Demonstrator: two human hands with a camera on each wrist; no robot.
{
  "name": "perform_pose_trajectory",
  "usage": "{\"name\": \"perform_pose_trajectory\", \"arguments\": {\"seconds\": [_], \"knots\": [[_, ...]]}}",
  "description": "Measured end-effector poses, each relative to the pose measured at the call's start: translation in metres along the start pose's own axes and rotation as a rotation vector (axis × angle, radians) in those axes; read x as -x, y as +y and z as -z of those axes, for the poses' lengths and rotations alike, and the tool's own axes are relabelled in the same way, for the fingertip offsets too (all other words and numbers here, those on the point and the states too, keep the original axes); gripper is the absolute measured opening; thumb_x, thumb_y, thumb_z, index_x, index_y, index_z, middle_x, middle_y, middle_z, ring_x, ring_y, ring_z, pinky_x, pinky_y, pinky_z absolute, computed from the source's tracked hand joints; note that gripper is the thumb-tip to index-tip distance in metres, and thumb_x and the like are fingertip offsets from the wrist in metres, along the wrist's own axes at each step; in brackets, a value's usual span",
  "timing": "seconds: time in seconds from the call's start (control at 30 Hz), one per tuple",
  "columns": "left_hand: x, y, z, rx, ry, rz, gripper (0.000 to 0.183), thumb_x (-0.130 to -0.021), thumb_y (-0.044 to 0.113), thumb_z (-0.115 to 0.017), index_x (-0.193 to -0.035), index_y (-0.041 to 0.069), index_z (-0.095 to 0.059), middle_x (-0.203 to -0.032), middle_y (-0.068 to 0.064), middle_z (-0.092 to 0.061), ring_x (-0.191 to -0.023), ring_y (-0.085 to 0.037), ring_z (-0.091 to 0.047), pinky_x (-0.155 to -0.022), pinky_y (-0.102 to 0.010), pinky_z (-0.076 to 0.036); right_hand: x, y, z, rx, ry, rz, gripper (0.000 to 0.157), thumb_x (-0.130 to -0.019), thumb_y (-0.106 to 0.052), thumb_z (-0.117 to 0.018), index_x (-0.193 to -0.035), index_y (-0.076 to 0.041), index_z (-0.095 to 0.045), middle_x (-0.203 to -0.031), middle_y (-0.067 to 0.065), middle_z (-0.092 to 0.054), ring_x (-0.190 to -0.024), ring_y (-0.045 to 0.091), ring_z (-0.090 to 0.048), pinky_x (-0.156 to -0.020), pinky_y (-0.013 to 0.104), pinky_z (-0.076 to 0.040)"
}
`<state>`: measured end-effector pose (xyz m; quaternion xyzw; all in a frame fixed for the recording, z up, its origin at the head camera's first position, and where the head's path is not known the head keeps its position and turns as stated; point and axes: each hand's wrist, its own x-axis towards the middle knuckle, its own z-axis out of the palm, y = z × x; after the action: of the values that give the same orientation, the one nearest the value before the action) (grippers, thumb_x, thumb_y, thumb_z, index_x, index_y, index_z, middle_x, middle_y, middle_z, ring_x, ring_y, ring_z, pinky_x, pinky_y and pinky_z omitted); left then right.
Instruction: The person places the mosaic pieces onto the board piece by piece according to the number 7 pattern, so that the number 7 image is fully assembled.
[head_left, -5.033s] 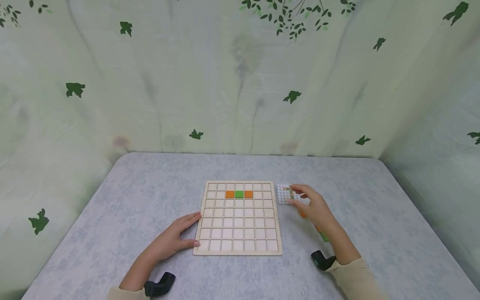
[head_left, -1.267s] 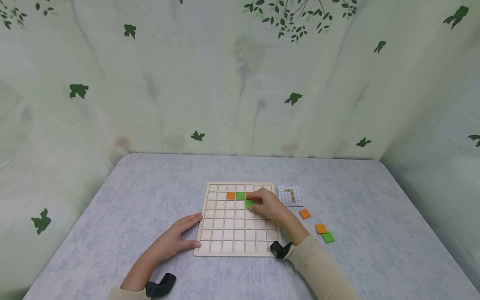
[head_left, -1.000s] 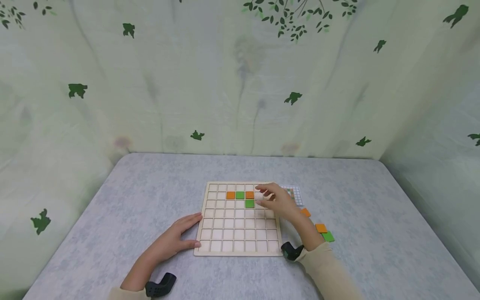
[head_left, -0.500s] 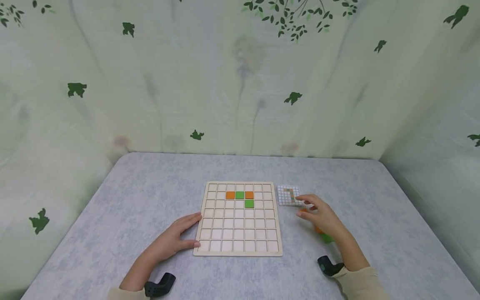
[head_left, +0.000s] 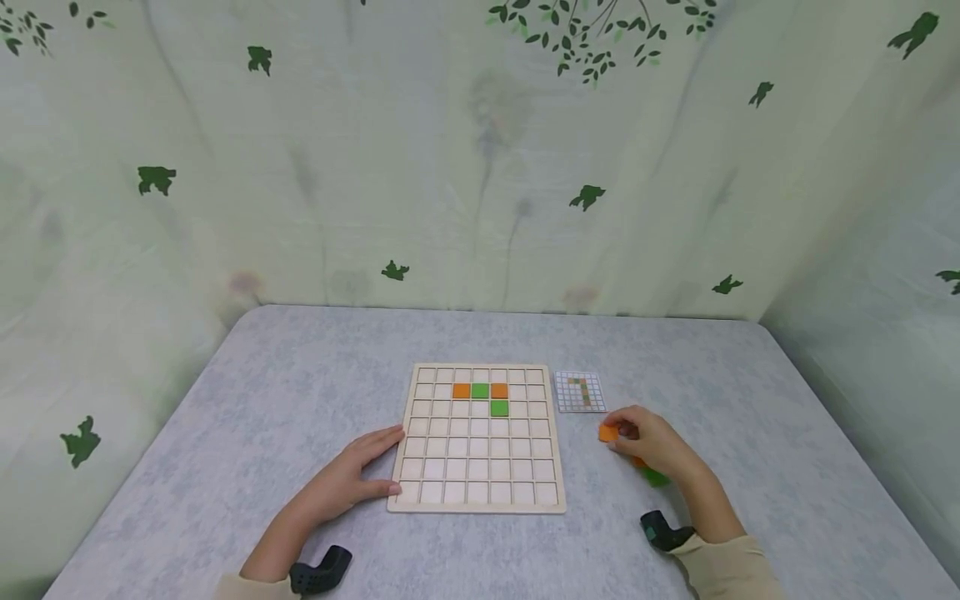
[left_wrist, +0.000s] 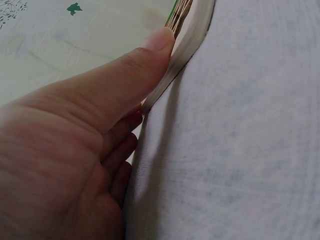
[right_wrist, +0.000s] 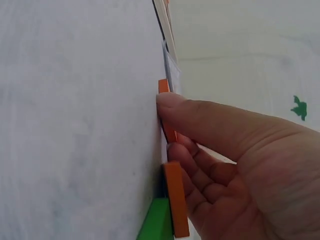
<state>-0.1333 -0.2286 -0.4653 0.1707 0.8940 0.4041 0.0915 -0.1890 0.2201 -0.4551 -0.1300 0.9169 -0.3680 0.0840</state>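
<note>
On the table lies a wooden grid board (head_left: 477, 437). Two orange tiles (head_left: 461, 391) and a green tile (head_left: 480, 391) fill part of its second row, and another green tile (head_left: 498, 408) sits below the right orange one. My left hand (head_left: 345, 479) rests against the board's left edge, fingers extended and thumb on the rim. To the right of the board, my right hand (head_left: 652, 437) pinches a loose orange tile (head_left: 608, 433) between thumb and fingers. In the right wrist view, a second orange tile (right_wrist: 176, 200) leans over a green tile (right_wrist: 156, 220) under that hand.
A small printed pattern card (head_left: 580, 392) lies beside the board's upper right corner. Fabric with leaf and bird shapes (head_left: 480, 167) hangs behind the grey table (head_left: 300, 358) and at its sides.
A green tile has come onto the board below the right orange one. My right hand has moved from the board rightward to the loose tiles and taken hold of an orange tile. The left hand stays.
</note>
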Motion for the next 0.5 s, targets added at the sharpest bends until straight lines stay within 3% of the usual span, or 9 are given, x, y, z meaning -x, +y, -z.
{"name": "perform_pose_trajectory", "arguments": {"seconds": [0.2, 0.5], "knots": [[0.0, 0.0, 0.0, -0.005, -0.002, 0.011, 0.082, -0.071, 0.042, -0.071, -0.138, 0.009, -0.037, -0.142, -0.009, -0.031, -0.13, -0.034, -0.022, -0.101, -0.054, -0.02, -0.003, -0.01, -0.002, 0.013, 0.019, 0.028, 0.025, -0.08, -0.009, -0.069, -0.103, -0.004, -0.062, -0.096, 0.003, -0.056, -0.085, 0.019, -0.051, -0.073, 0.034, -0.045], [0.0, 0.001, 0.0, 0.002, 0.003, 0.012, 0.082, -0.071, 0.041, -0.071, -0.138, 0.009, -0.037, -0.142, -0.009, -0.031, -0.13, -0.034, -0.022, -0.101, -0.054, -0.02, -0.009, -0.056, -0.005, -0.05, 0.019, 0.268, 0.027, -0.084, -0.009, -0.064, -0.11, -0.005, -0.059, -0.104, 0.002, -0.058, -0.093, 0.02, -0.053, -0.076, 0.034, -0.046]]}}
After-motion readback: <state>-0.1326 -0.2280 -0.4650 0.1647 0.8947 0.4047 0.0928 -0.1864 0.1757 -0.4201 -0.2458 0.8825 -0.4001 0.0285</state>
